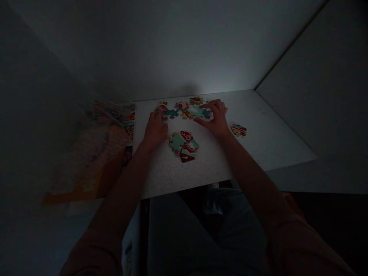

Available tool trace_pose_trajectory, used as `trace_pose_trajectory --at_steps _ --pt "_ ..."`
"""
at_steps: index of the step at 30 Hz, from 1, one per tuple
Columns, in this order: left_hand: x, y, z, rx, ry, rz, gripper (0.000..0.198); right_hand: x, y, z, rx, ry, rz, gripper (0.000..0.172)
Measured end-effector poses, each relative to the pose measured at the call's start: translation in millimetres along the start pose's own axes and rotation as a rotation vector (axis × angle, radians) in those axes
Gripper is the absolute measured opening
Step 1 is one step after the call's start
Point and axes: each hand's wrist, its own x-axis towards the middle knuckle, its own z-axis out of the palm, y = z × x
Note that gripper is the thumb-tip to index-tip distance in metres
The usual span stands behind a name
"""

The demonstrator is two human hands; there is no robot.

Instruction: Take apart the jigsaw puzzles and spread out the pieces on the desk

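Note:
Jigsaw puzzle pieces [173, 113] lie in a loose band along the far side of the white table. My left hand [156, 125] rests at the left end of this band, fingers apart and tips on or beside the pieces there. At the band's right end, my right hand [216, 119] spreads thumb and forefinger around light-green puzzle pieces [196, 111]; contact is hard to make out in the dim light. Nearer to me, between my forearms, sits a joined puzzle section [176, 142] in green and dark red, with an irregular outline.
A small group of puzzle pieces [239, 130] lies right of my right wrist. On the left, a large orange printed bag or sheet [109, 153], glossy in parts, covers the table. A pale wall [172, 50] rises behind the white table [276, 134]. The room is dark.

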Motion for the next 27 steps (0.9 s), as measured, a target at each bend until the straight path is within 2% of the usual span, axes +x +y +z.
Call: trace_pose_trajectory --at_steps 3,5,8,10,15,19,23,27 --pt "2.7 -2.6 0.3 -0.108 0.024 0.092 0.073 -0.4 1.8 -0.4 0.103 0.026 -0.023 0.071" --pt "0.4 0.5 -4.1 -0.073 0.045 0.093 0.072 0.0 3.7 0.7 0.238 0.003 -0.05 0.073" --pt "-7.1 7.9 -14.7 0.128 0.047 -0.071 0.072 2.5 6.4 3.3 0.436 -0.103 -0.113 0.081" --pt "-12.1 11.3 -21.4 0.247 0.009 -0.183 0.074 5.2 7.9 5.0 0.496 -0.111 -0.095 0.082" --pt "-16.5 10.0 -29.9 0.357 -0.019 -0.235 0.058 9.6 10.9 8.9 0.412 0.012 0.1 0.084" --pt "-14.2 -0.4 -29.1 0.346 0.008 -0.226 0.047 8.1 11.5 13.5 0.32 -0.018 0.086 0.072" --pt "-4.3 -16.8 -23.4 0.138 0.1 -0.174 0.038 7.1 12.1 17.0 0.285 -0.031 0.072 0.053" --pt "10.8 -17.6 -16.8 -0.441 0.153 -0.133 0.027 8.1 13.2 16.9 0.302 -0.056 0.086 0.039"
